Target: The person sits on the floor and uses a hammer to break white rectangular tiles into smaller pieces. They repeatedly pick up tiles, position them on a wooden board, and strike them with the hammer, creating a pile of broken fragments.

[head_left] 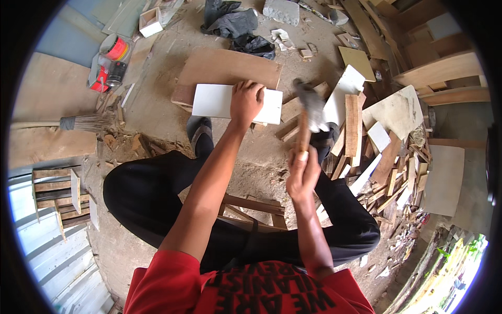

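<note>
A white rectangular board (212,100) lies across a brown wooden board (230,65) in front of me. My left hand (247,102) rests on the white board with its fingers curled at the far edge. Whether a small piece is pinched there is hidden. In my right hand (303,175) is a hammer (303,131), gripped by its wooden handle. Its metal head, blurred by motion, is raised to the right of the white board, apart from it.
Wood offcuts (353,125) and scraps pile up on the right. At the left lie a broom (89,123) and red and black cans (116,73). Black plastic bags (230,23) and a concrete block (281,11) are on the far floor. A low wooden seat (253,204) is beneath me.
</note>
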Tool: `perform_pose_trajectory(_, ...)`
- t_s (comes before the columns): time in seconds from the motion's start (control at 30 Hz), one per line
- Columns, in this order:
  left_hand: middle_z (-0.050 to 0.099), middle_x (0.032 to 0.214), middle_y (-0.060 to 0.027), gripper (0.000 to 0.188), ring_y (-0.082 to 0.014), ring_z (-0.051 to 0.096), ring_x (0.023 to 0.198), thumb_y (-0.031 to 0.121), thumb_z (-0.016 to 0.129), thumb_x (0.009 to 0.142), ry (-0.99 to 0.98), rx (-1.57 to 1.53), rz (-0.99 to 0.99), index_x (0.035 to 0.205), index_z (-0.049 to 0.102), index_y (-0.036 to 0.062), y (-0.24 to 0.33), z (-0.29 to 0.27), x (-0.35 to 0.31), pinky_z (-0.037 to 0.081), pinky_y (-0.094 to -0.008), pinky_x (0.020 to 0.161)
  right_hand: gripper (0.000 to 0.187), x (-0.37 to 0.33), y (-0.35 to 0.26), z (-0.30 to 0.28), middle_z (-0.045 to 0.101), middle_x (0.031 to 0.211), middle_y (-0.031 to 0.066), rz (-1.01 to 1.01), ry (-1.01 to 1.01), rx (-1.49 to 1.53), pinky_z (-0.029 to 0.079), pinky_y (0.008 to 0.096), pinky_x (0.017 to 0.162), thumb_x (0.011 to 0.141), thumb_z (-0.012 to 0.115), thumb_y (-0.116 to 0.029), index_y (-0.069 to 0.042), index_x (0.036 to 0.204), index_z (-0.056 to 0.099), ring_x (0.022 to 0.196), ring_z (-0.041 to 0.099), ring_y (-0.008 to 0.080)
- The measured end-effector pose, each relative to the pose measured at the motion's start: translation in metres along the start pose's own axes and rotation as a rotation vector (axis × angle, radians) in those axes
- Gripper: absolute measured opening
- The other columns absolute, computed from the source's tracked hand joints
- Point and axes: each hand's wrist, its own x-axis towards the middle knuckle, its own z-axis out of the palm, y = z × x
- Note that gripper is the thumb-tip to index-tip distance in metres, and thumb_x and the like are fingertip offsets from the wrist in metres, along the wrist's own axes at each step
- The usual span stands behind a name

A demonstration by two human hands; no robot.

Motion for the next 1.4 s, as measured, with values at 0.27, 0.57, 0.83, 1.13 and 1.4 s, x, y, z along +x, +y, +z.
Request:
perform_pose_trajectory(0.27,0.067,0.099,-0.0065,0.013,-0.03,0.061,0.099,0.013,0.066,0.087,0.004,-0.021,0.026,0.098,0.073,0.0103,-0.003,0.001,-0.002,0.045,-0.0426,0.092,0.036,-0.01,0.041,0.015,0.058,0.073,0.0225,0.05,-0.09,-0.129,0.045,0.0429,0.056,0.107,0.036,-0.024,0.008,0.111,0.051,0.06,0.059,0.0349)
perform_pose_trajectory(0.57,0.068,0.098,-0.0066,0.014,-0.0294,0.062,0.099,0.012,0.065,0.088,0.002,-0.017,0.023,0.098,0.074,0.0106,-0.005,0.002,-0.001,0.045,-0.0424,0.092,0.043,-0.031,0.043,0.002,0.057,0.064,0.0147,0.26,-0.099,-0.187,0.045,0.0432,0.053,0.108,0.035,-0.035,0.001,0.096,0.055,0.054,0.06,0.0323)
perform_pose_trajectory(0.83,0.068,0.098,-0.0069,0.013,-0.0299,0.062,0.099,0.015,0.064,0.088,0.011,-0.03,0.021,0.097,0.073,0.0113,-0.006,0.003,-0.001,0.045,-0.0422,0.094,0.041,-0.002,0.029,0.015,0.061,0.067,0.0204,0.343,-0.161,-0.292,0.048,0.0444,0.058,0.107,0.041,-0.033,0.002,0.095,0.058,0.061,0.064,0.0364)
perform_pose_trajectory(1.13,0.069,0.098,-0.0078,0.014,-0.0304,0.062,0.099,0.013,0.066,0.087,0.005,-0.03,0.007,0.098,0.073,0.0103,-0.008,0.002,0.0,0.045,-0.0418,0.093,0.063,0.015,-0.002,0.014,0.046,0.062,0.0023,-0.318,0.013,0.049,0.027,0.0243,0.043,0.106,0.023,-0.052,0.004,0.104,0.05,0.049,0.038,0.0078)
perform_pose_trajectory(1.4,0.069,0.099,-0.0065,0.013,-0.0297,0.062,0.1,0.014,0.066,0.087,-0.006,-0.035,0.011,0.097,0.073,0.0108,-0.005,0.003,-0.001,0.045,-0.0417,0.093,0.039,-0.05,0.06,0.008,0.054,0.06,0.0134,0.414,-0.142,-0.136,0.043,0.0405,0.052,0.108,0.036,-0.031,0.001,0.096,0.054,0.052,0.057,0.027)
